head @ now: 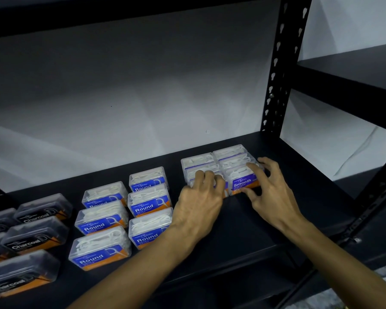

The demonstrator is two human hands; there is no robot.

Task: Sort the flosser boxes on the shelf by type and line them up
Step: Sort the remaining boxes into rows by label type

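Observation:
Three groups of clear flosser boxes lie on the black shelf (250,221). Dark Charcoal boxes (35,237) sit at the far left, blue Round boxes (149,202) in two columns in the middle, and Smooth boxes (228,156) in a tight block at the right. My left hand (198,201) lies over the front-left Smooth box, fingers curled on its top. My right hand (270,190) grips the front-right Smooth box (243,181), thumb at its front edge and fingers over its top and right side.
A black perforated upright (276,85) stands behind the Smooth block at the right. A white wall backs the shelf. Bare shelf surface lies in front of the Smooth boxes. Another dark shelf (354,70) runs at the upper right.

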